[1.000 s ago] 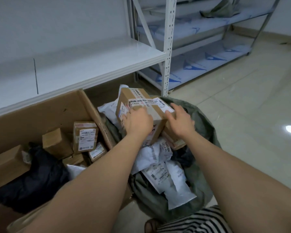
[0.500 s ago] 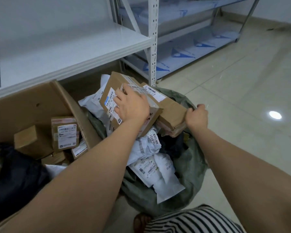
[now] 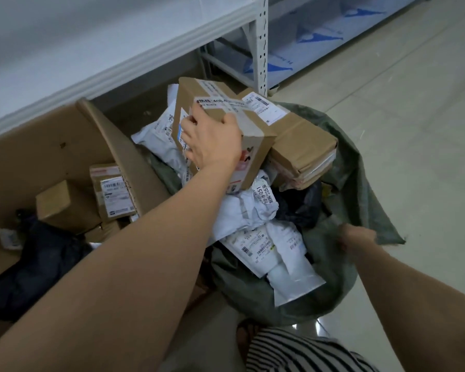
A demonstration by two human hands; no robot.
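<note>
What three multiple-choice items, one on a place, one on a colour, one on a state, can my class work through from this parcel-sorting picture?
1. Where is the cardboard box under the left hand? A on the floor; B atop the parcels in the sack; C on the shelf.
2. What colour is the sack? A green; B red; C yellow.
3. What is the right hand doing? A hanging open; B gripping the sack's rim; C holding a box.
Answers: B, the box lies on the parcels filling the sack; A, its cloth is dull green; B, the fingers curl round its edge.
</note>
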